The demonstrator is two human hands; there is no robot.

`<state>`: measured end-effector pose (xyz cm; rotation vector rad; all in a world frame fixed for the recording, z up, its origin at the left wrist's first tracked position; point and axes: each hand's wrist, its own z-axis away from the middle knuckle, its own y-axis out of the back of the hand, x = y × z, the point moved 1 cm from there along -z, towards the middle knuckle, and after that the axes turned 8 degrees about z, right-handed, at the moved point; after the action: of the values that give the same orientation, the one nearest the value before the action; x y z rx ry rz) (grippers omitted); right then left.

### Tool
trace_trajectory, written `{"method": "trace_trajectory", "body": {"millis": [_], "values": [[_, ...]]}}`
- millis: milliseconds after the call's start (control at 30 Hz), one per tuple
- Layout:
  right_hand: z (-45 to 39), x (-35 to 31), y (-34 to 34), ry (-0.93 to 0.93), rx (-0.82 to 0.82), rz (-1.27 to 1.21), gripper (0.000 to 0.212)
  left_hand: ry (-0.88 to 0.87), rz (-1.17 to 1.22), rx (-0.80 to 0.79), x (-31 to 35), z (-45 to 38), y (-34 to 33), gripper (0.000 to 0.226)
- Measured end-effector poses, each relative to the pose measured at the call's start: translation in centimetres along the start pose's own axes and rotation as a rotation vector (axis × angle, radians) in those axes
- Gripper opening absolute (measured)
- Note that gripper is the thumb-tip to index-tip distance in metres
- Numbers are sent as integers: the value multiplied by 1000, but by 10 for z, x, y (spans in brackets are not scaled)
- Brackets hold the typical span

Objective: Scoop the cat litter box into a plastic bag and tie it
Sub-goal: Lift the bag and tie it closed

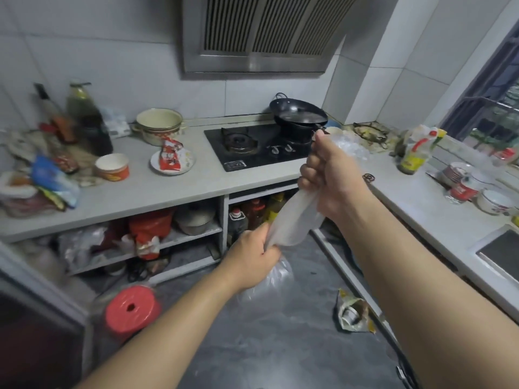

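A clear plastic bag is stretched between both my hands in front of the kitchen counter. My right hand is raised near the stove's front edge and grips the bag's upper part, with crumpled plastic sticking out above the fist. Lower and to the left, my left hand is closed on the bag's other end, and more clear plastic hangs below it. No litter box or scoop is in view.
An L-shaped counter carries a gas hob with a black wok, a cream pot, bottles and bowls. Open shelves below hold bags and bottles. On the grey floor lie a red roll of bags and crumpled packaging.
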<state>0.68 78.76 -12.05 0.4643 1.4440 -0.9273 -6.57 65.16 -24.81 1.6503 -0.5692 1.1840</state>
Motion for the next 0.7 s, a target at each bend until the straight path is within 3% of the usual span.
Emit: {"method": "trace_trajectory", "body": {"millis": [267, 433, 600, 700], "values": [[-41, -10, -14, 25, -163, 113, 42, 51, -77, 138, 4, -32, -12, 37], [-61, -13, -13, 14, -231, 96, 43, 107, -51, 198, 4, -49, -22, 10], [-76, -11, -15, 1, -298, 96, 45, 126, -88, 282, -1, -60, -22, 24], [-80, -10, -18, -10, -316, 87, 45, 151, -104, 311, -6, -62, -21, 18]]}}
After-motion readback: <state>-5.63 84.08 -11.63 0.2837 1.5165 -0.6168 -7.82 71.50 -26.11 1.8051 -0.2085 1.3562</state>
